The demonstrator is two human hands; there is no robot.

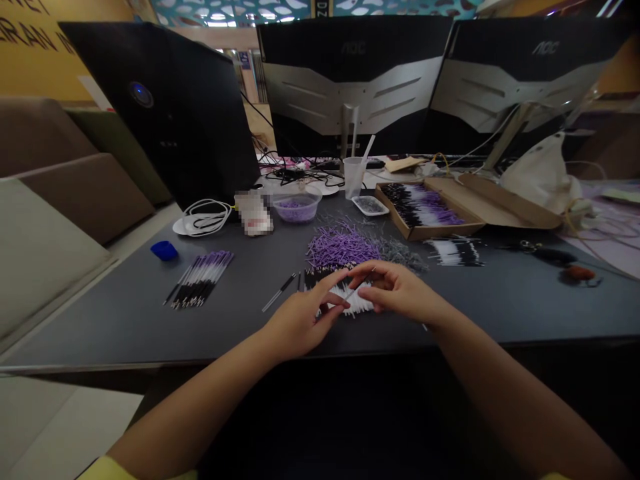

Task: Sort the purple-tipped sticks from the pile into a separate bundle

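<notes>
Yellow sleeve fabric [117, 470] edges the lower left of the frame, and beyond it our two bare hands come close together at the centre. Our left hand [300, 320] pinches the lower, pale end of a slim black-and-white stick [356, 287]; our right hand [397, 291] curls about its upper part, though we cannot tell whether those fingers grip it. Its long axis slants from lower left to upper right, the dark end pointing away from us. To handle it well, we should keep the left pinch light but steady, line both hands up with the shaft, and press only along it, since a sideways push could bend something so thin. Just under our hands lies a row of matching black-and-white sticks [361, 305], dark ends away from us. Behind them, at mid-frame, sits a heap of short purple tubes [343, 247], with thin grey slivers [403, 253] scattered beside it. Farther off, right of centre, an open brown cardboard box [445, 232] holds purple, white and black sticks [425, 203].
</notes>
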